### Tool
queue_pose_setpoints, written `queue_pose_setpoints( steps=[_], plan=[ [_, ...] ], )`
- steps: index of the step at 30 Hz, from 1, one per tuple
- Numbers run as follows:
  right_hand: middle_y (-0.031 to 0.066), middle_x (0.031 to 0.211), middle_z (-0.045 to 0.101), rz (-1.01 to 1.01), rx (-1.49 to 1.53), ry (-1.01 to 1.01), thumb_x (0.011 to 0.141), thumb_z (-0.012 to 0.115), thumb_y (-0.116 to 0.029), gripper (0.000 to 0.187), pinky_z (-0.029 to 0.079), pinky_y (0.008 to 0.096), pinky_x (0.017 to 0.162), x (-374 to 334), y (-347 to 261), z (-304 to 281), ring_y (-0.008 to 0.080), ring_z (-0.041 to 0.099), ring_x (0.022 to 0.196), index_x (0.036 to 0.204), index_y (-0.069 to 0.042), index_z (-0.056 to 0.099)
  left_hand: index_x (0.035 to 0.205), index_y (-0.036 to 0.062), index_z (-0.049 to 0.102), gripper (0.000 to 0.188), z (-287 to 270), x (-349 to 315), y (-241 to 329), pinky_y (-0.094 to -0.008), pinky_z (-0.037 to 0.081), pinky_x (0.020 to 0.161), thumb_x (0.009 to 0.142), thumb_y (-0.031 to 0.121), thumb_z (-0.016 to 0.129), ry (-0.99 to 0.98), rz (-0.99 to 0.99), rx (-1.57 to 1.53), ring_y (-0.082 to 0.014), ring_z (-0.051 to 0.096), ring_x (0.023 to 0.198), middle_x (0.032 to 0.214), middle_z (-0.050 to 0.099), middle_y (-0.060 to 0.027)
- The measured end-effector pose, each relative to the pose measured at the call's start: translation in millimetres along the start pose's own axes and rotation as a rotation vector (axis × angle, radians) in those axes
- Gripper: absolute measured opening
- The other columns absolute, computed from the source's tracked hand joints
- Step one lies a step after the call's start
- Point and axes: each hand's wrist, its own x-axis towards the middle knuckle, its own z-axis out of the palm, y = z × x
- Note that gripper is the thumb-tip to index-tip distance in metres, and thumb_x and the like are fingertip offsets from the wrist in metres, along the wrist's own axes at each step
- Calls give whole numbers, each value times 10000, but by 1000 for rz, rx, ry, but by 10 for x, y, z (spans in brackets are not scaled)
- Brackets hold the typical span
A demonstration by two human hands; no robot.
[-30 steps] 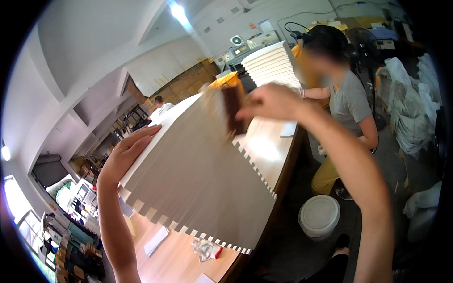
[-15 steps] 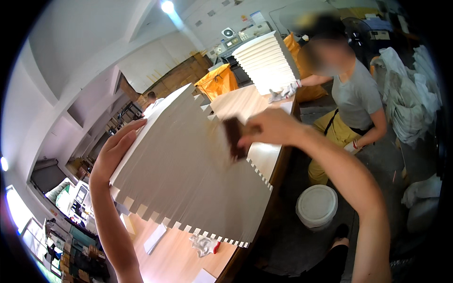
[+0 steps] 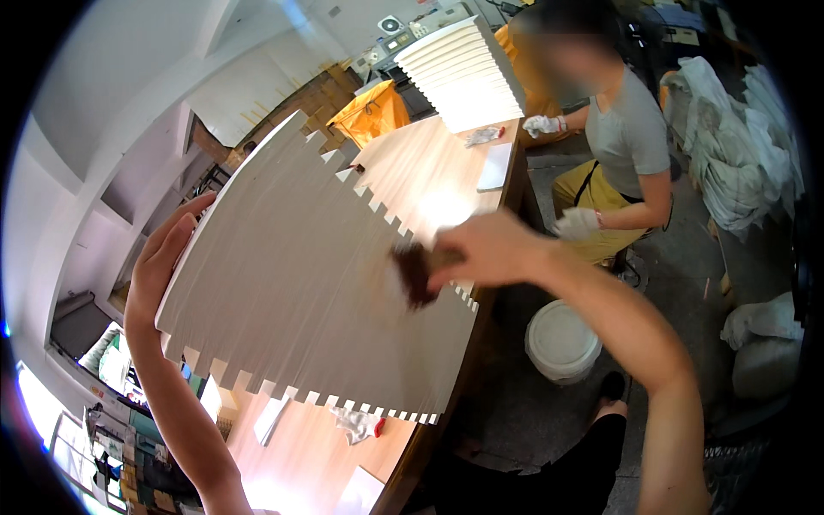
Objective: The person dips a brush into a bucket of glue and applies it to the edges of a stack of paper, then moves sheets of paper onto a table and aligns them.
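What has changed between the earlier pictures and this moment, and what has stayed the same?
The right hand has slid its dark pad down the notched edge of the pale board, from the upper corner towards the middle. The co-worker now has both gloved hands lowered by the table. The left hand still steadies the board's far edge, and the white bucket remains on the floor.

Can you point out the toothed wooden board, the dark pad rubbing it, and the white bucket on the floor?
wooden board [image 3: 300, 300], head view, middle of its flat face.
dark pad [image 3: 414, 273], head view, its centre.
white bucket [image 3: 562, 342], head view, its lid.
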Motion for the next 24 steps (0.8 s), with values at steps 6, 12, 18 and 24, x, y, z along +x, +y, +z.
queue_pose_setpoints(
  steps=[6, 12, 18, 24],
  plan=[
    [138, 924, 762, 18, 25, 80, 880, 722, -620, 504, 561, 461, 804, 247, 620, 36, 374, 720, 938, 959, -125, 774, 1448, 63, 629, 561, -61, 53, -17, -273, 548, 841, 1056, 458, 566, -70, 122, -6, -134, 695, 1066, 1267, 733, -101],
    [144, 921, 754, 241, -27, 104, 871, 696, -673, 578, 564, 469, 835, -211, 634, 217, 359, 736, 943, 917, -99, 738, 1454, 104, 622, 614, -3, 33, -128, -376, 584, 920, 1046, 541, 483, -34, 279, 209, -198, 674, 1187, 1388, 681, -127],
    [149, 853, 708, 49, 33, 203, 917, 684, -623, 551, 538, 492, 722, -150, 552, 673, 379, 707, 848, 828, -80, 663, 1495, 133, 586, 600, -88, 88, -137, -413, 538, 1046, 1072, 528, 429, -34, 259, 268, -229, 652, 1255, 1427, 658, -111],
    [173, 802, 700, 338, -39, 347, 882, 766, -579, 547, 519, 450, 687, -384, 928, 563, 361, 701, 768, 791, -50, 663, 1494, 130, 588, 596, -141, 27, -199, -416, 505, 1087, 1073, 528, 452, 36, 237, 317, -243, 636, 1278, 1433, 653, -119]
  ],
)
